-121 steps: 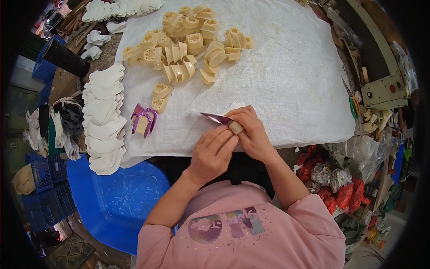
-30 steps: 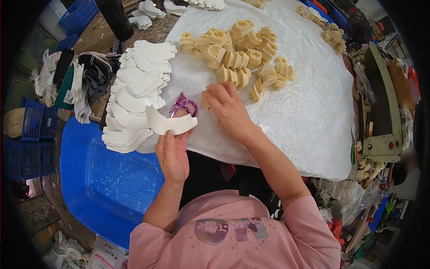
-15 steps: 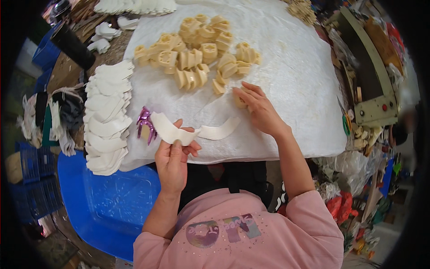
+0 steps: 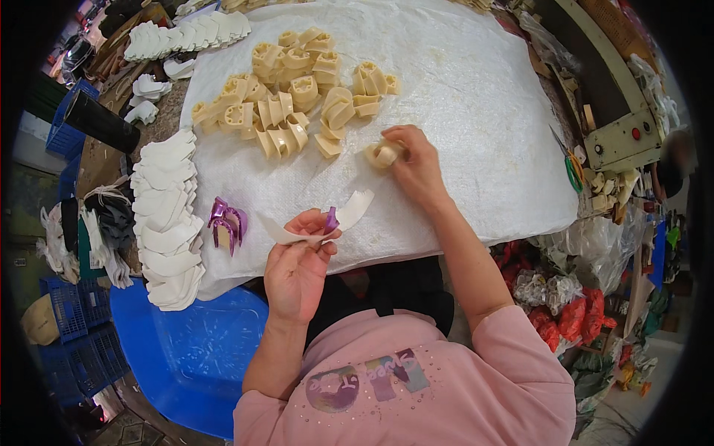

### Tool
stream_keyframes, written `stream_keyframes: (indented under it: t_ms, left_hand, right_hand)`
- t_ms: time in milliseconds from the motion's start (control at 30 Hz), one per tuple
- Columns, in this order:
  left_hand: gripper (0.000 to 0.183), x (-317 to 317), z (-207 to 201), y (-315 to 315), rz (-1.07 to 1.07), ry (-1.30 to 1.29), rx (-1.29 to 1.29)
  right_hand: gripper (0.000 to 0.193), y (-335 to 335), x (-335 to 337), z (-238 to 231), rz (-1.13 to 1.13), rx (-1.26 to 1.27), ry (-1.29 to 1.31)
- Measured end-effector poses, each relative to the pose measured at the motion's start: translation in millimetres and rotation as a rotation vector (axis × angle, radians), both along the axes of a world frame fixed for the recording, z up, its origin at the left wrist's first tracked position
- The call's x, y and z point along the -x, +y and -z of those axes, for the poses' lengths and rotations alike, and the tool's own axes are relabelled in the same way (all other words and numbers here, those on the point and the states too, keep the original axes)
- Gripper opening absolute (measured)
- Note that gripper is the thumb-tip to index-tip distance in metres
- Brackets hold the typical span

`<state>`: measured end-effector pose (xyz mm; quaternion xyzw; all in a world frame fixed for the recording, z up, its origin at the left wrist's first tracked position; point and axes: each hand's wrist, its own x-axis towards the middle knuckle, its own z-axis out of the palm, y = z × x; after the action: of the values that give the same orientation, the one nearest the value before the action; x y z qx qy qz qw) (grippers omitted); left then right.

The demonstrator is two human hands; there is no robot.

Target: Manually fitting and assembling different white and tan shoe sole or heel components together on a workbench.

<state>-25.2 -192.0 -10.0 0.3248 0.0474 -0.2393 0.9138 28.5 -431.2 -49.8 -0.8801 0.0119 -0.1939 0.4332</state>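
Observation:
My left hand (image 4: 296, 271) is closed, pinching a curved white strip (image 4: 355, 209) over the near edge of the covered table. A small purple piece (image 4: 331, 221) shows at its fingertips, against the strip. To the right and farther off, my right hand (image 4: 418, 165) curls its fingers round a curved beige plastic piece (image 4: 382, 154), partly hidden by them. Left of my left hand lies a shiny purple claw-shaped piece (image 4: 227, 224) with some beige inside. Beyond both hands spreads a heap of similar beige pieces (image 4: 284, 111).
White woven sheeting (image 4: 476, 111) covers the table. Overlapping white strips (image 4: 167, 215) line its left edge, with more strips (image 4: 190, 36) at the far left. A blue tub (image 4: 193, 349) sits below left. Scissors (image 4: 574, 172) and a green metal machine (image 4: 621, 141) stand at the right.
The right fingers have closed round the beige piece. My left hand has turned the strip, and the small purple piece now shows there. The whole view has shifted a little.

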Motion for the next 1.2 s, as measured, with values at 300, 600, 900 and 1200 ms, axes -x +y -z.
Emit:
stream_keyframes:
  t_ms: [300,600,900,1200]
  left_hand:
    - [0.041,4.7,-0.1,-6.3,0.04,-0.116,-0.12]
    - [0.041,1.4,1.8,-0.7,0.075,-0.192,-0.096]
    - [0.04,8.9,1.6,-13.8,-0.086,-0.198,-0.283]
    - [0.039,20.2,-17.5,-27.0,-0.042,-0.19,-0.143]
  right_hand:
    - [0.04,-13.6,22.1,2.7,0.271,0.116,-0.083]
    - [0.038,-32.2,45.6,1.2,0.295,0.456,-0.085]
    - [0.029,-10.8,76.0,-48.9,0.16,-0.477,-0.096]
    - [0.041,77.6,79.7,-50.5,-0.274,-0.18,-0.566]
